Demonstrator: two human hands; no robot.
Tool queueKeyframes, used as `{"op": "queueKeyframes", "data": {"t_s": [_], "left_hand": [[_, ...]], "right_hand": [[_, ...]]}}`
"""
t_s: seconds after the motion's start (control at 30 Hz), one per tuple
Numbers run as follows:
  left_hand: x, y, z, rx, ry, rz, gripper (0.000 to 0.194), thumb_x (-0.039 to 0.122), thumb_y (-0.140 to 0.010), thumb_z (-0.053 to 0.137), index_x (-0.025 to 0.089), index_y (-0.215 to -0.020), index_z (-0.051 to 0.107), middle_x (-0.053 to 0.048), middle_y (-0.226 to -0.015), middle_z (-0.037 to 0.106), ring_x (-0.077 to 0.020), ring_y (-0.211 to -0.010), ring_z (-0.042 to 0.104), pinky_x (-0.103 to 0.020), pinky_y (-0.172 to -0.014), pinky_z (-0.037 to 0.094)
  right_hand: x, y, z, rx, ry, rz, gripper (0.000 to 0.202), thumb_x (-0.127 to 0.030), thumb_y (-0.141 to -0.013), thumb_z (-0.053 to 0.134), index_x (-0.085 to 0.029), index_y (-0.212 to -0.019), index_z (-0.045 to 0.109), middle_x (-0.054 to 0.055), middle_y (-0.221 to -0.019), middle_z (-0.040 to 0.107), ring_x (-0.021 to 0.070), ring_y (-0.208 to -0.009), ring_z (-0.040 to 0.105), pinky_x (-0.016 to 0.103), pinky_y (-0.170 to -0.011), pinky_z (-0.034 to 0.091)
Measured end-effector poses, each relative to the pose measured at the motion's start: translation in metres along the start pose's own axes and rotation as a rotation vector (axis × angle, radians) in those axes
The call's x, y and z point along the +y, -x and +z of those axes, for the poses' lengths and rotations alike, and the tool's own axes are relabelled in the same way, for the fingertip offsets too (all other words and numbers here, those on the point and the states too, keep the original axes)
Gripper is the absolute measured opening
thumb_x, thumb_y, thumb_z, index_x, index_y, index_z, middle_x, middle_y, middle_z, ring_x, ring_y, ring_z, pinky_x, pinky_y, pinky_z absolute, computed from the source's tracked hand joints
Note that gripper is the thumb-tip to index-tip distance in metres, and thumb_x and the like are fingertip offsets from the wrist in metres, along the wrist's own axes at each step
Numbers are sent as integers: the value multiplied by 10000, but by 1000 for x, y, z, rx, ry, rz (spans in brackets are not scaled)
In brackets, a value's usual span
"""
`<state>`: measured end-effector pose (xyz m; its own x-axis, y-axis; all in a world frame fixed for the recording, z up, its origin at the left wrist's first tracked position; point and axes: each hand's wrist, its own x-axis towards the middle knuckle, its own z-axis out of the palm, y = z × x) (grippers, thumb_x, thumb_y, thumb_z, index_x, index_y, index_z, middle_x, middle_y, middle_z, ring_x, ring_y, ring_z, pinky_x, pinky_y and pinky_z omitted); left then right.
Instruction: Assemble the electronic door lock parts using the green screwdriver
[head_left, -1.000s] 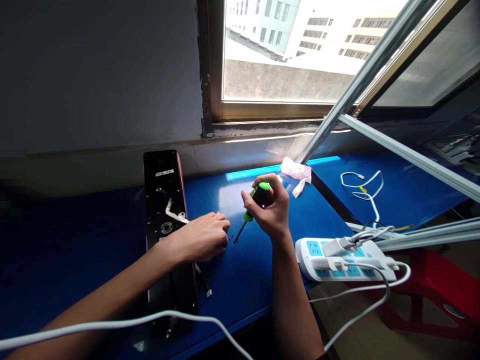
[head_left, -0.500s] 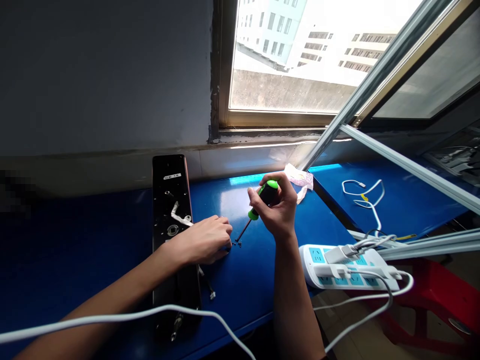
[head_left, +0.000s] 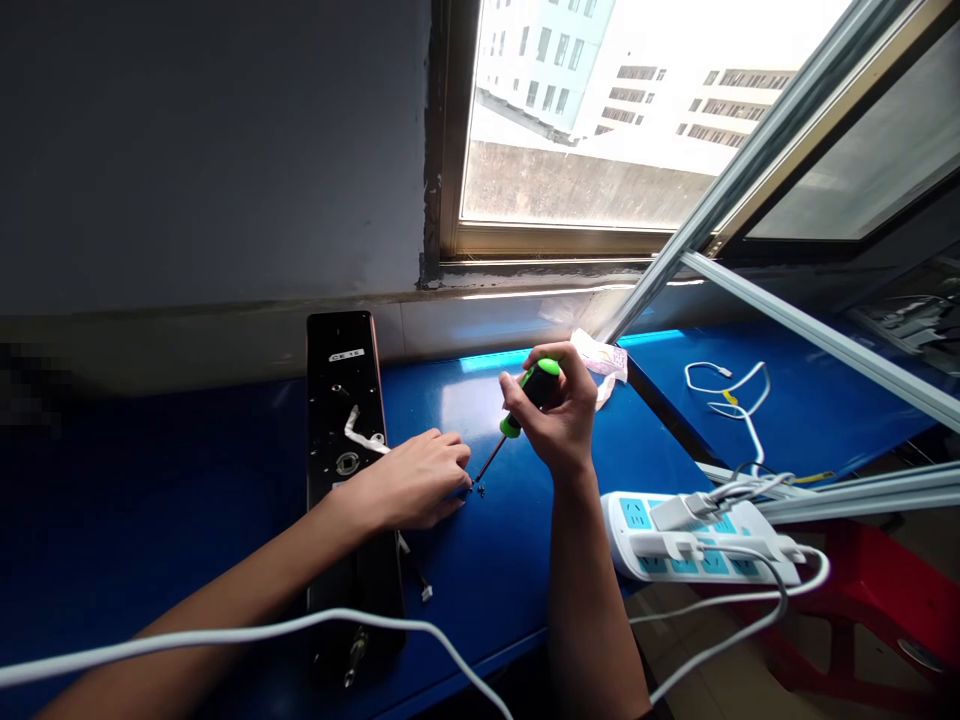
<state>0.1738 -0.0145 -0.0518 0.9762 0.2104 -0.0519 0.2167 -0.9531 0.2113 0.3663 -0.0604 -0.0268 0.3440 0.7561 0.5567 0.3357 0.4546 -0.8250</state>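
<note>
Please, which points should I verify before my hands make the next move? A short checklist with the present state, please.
1. Screwdriver gripped in right hand: ok.
2. Its tip down by the small screws: ok.
3. Left hand well away from the tip: not ok, fingertips are close beside it.
4. Screw caught on the tip: cannot tell, too small.
5. Power strip apart from the screws: ok.

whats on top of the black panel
A label, a white strip and metal fittings show on the panel; the left arm hides what sits across its middle.
</note>
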Motion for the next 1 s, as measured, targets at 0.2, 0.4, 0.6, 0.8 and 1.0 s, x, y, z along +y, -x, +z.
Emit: {"op": "queueKeyframes", "data": {"t_s": [0.2,0.4,0.6,0.8,1.0], "left_hand": [[-1,-5,5,-23,-4,30,147,265,-951,727,251,-1074,806,-58,-955,689,-249,-944,631,-379,-755,438],[-1,-7,5,-7,-33,35,94,206,-945,718,213,-887,791,-60,-890,677,-242,-888,614,-375,-716,415],[2,-4,3,3,-93,19,113,183,-944,711,191,-848,770,-65,-876,682,-235,-844,609,-370,-698,425],[3,10,-5,153,-4,-123,149,328,-926,782,205,-1009,791,-68,-966,725,-250,-944,657,-369,-797,511],[2,32,-13,346,126,-164,174,286,-933,785,192,-1079,792,-63,-1043,771,-234,-1037,697,-361,-915,560]], "right_hand": [[2,0,-1,-2,-16,-10,268,-246,-837,775,-254,-947,530,-104,-620,539,104,-483,564,226,-456,454],[4,1,-3,-10,0,11,273,-270,-841,774,-256,-942,521,-103,-628,534,101,-491,572,219,-460,459],[-1,0,-3,-18,-28,-6,267,-260,-844,768,-258,-929,516,-106,-599,543,104,-468,557,225,-451,454],[-11,-6,3,-23,-56,-54,270,-241,-851,766,-262,-935,509,-106,-598,571,109,-467,584,226,-446,463],[-31,-22,21,-17,-106,-161,271,-232,-855,767,-266,-923,507,-97,-615,551,122,-476,596,254,-445,485]]}}
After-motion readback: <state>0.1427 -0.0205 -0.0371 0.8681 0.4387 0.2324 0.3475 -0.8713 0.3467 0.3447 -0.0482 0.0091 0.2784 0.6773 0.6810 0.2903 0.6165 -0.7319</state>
